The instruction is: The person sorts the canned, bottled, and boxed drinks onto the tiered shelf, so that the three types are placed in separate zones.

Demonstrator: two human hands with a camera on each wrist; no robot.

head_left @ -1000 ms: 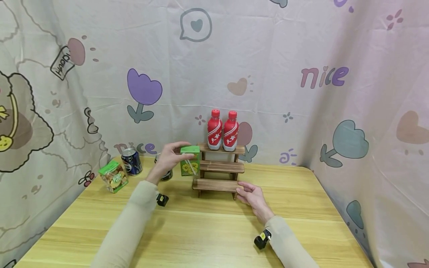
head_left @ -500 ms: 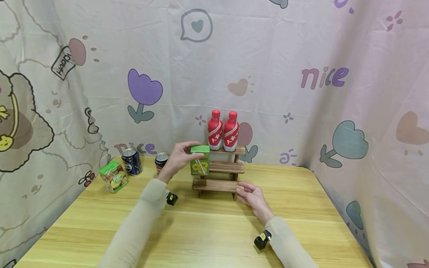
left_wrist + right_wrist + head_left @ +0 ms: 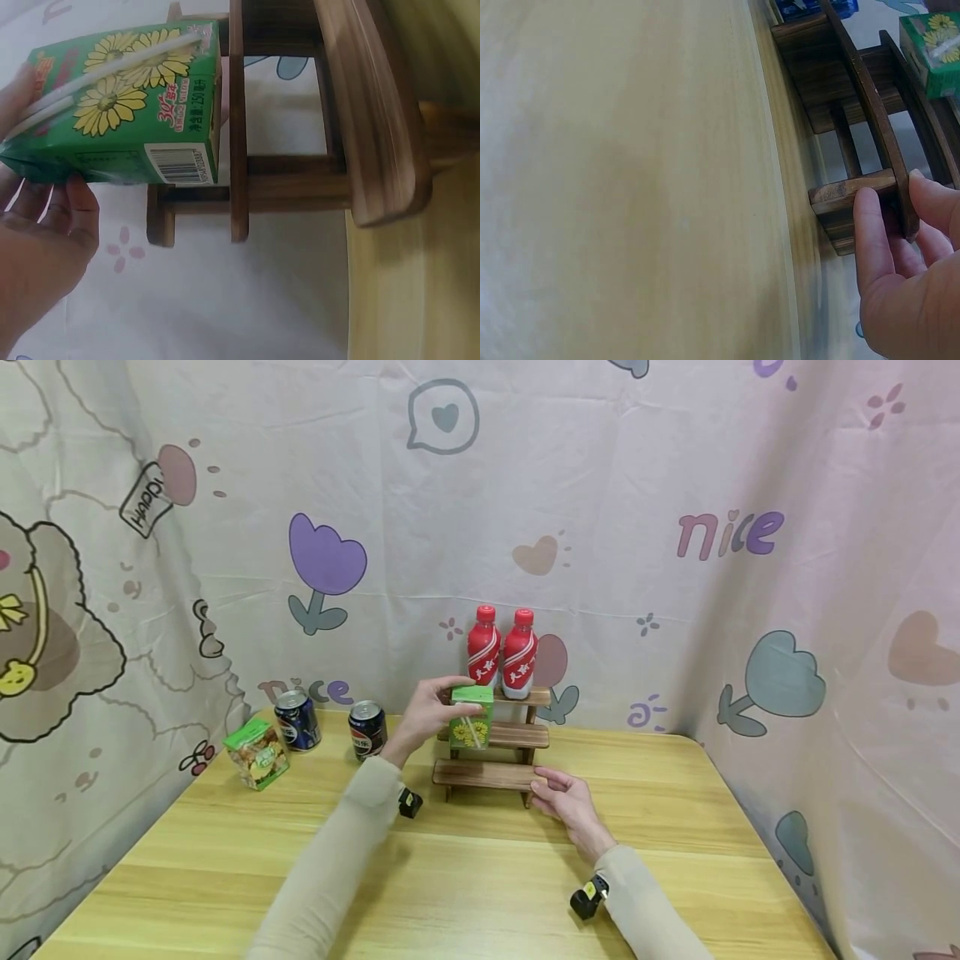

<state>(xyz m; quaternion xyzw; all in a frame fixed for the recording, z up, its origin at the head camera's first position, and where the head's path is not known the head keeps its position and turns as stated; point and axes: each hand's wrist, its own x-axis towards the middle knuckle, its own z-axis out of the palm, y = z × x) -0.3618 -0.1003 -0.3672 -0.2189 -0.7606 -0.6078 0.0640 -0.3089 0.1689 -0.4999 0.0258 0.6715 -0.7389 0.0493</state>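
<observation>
My left hand [image 3: 429, 717] grips a green drink carton [image 3: 471, 735] with yellow flowers and a straw stuck to its front. Fingers lie over its top edge and the thumb across its face. In the head view the carton overlaps the left part of the middle board of a three-tier wooden rack [image 3: 480, 774]. From the left wrist, its barcode end [image 3: 180, 163] faces the rack boards. My right hand [image 3: 568, 803] pinches the right end of the rack's lowest board, thumb and fingers [image 3: 871, 232] around the wood.
Two red bottles [image 3: 519, 662] stand on the rack's top board. Left of the rack are two dark blue cans, one nearer [image 3: 367, 732] and one farther left [image 3: 297, 723], beside another green-topped carton [image 3: 258, 758]. A printed curtain [image 3: 600, 460] hangs behind the table [image 3: 480, 885].
My left hand has carried the drink carton rightward, from the rack's left side to in front of its middle board. The nearer can has come into fuller view. My right hand has stayed put.
</observation>
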